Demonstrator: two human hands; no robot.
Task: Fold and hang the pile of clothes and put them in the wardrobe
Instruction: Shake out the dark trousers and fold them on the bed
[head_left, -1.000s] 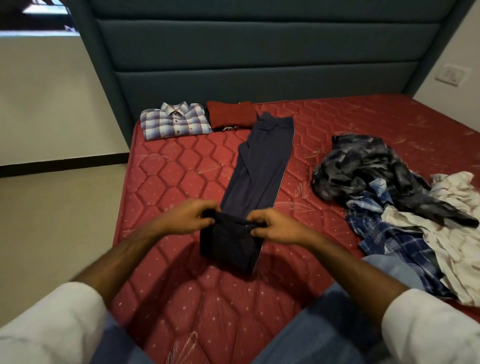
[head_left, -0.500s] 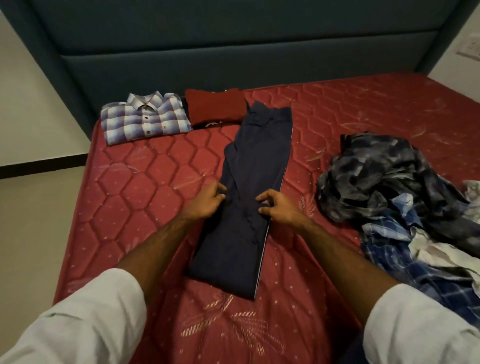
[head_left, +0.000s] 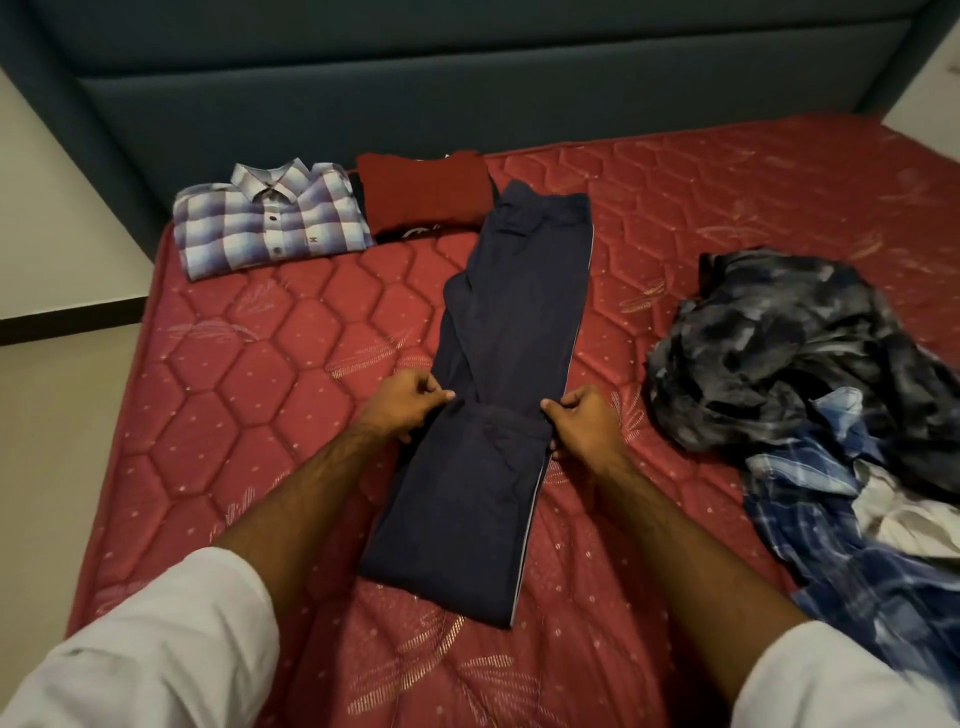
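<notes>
Dark navy trousers (head_left: 511, 312) with a thin white side stripe lie lengthwise on the red mattress (head_left: 260, 395), their near part folded up over the legs. My left hand (head_left: 410, 402) pinches the left corner of the folded leg ends. My right hand (head_left: 584, 423) grips the right corner at the stripe side. A pile of unfolded clothes (head_left: 810, 374) lies to the right: a dark patterned garment, a blue checked shirt and a white piece.
A folded lilac checked shirt (head_left: 270, 221) and a folded dark red garment (head_left: 423, 195) lie by the teal padded headboard (head_left: 363, 93). The mattress's left edge drops to a beige floor (head_left: 52, 415). No wardrobe is in view.
Both hands carried the trouser leg ends away from me, folding them up over the legs. The view has moved closer to the bed.
</notes>
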